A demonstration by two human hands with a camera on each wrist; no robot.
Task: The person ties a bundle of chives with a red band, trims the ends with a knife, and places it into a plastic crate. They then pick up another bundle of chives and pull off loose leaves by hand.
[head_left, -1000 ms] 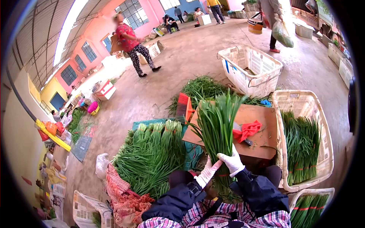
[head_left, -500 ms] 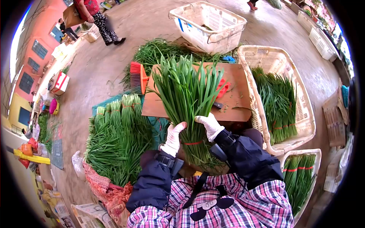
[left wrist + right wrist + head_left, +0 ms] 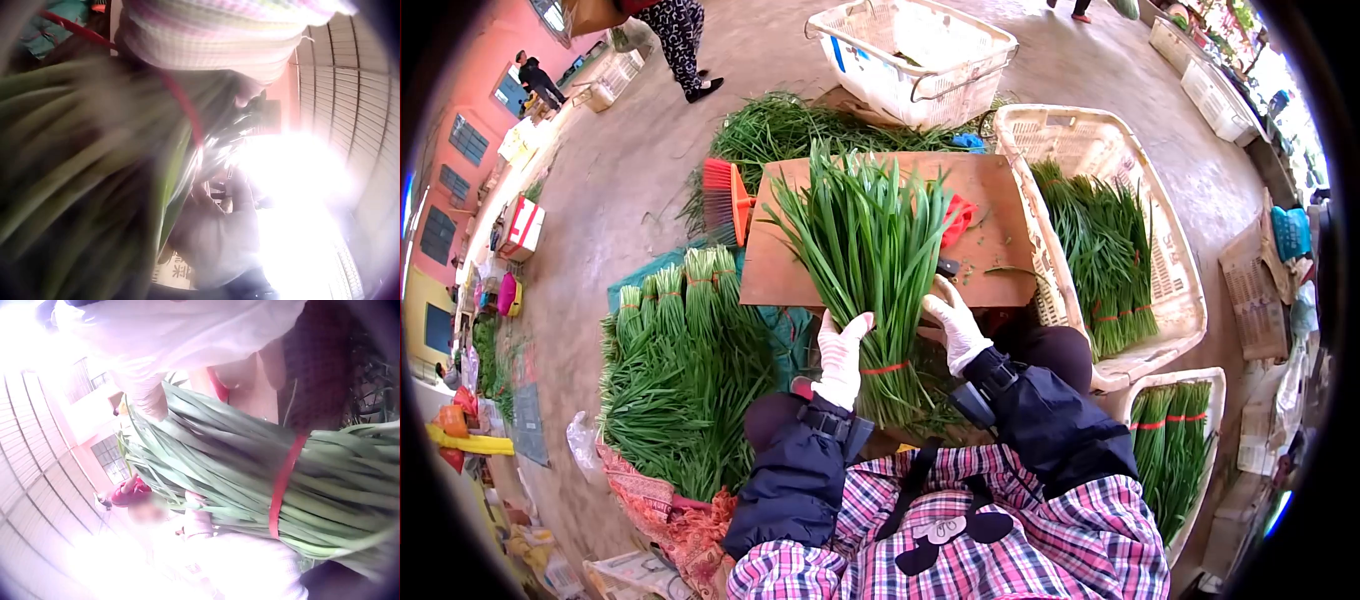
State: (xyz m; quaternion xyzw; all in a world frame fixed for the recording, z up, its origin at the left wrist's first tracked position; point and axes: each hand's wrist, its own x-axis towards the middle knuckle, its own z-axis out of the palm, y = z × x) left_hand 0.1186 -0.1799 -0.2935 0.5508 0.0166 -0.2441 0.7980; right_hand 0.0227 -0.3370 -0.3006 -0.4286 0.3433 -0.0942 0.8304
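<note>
A bundle of long flat green leaves, like garlic chives (image 3: 870, 250), stands upright in front of me in the head view, leafy tips up, a red band (image 3: 887, 368) round its lower part. My white-gloved left hand (image 3: 840, 355) grips its left side, thumb across the front. At the right edge is my gloved right hand (image 3: 955, 325), fingers loosely spread, the thumb against the leaves in the right wrist view. Behind the bundle lies a brown board (image 3: 990, 225) with a red cloth (image 3: 958, 220) and a dark-handled tool (image 3: 947, 267).
Tied bundles (image 3: 680, 370) lie heaped at left beside an orange broom (image 3: 728, 200). A white crate (image 3: 1185, 300) with more bundles stands at right, a smaller crate (image 3: 1215, 400) nearer me. Loose greens (image 3: 780, 130) and another crate (image 3: 915, 60) lie beyond the board. A person (image 3: 678, 45) stands farther off.
The head view has tilted down and shifted right. My hands have moved apart from their close hold on the bundle, and the right hand has loosened. The bundle stays upright in the left hand.
</note>
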